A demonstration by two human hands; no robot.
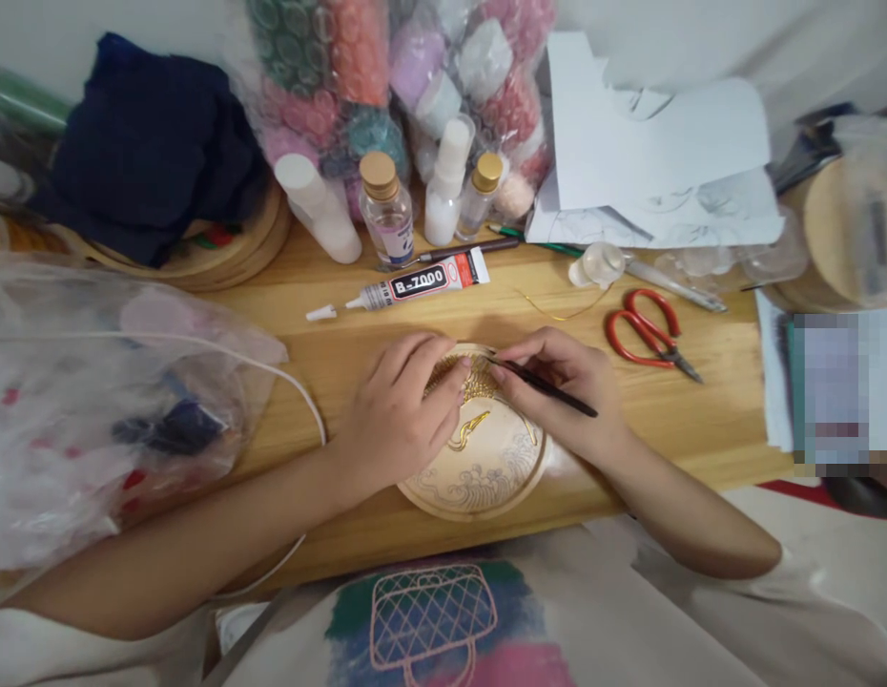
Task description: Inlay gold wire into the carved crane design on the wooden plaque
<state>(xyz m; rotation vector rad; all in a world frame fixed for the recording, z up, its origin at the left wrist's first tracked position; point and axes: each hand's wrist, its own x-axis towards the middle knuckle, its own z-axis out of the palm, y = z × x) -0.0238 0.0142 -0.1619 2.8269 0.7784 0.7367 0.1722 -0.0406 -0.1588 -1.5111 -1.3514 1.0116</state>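
On the desk (701, 420), the disc (450, 482) sat under my left hand (397, 410), fingers bent over it; couldn't tell if they pinched anything. Right hand (587, 372) pinched the tool (558, 391), tip near the far rim. Looked like fine gold-wire (479, 389) work; next move called for small tip shifts.
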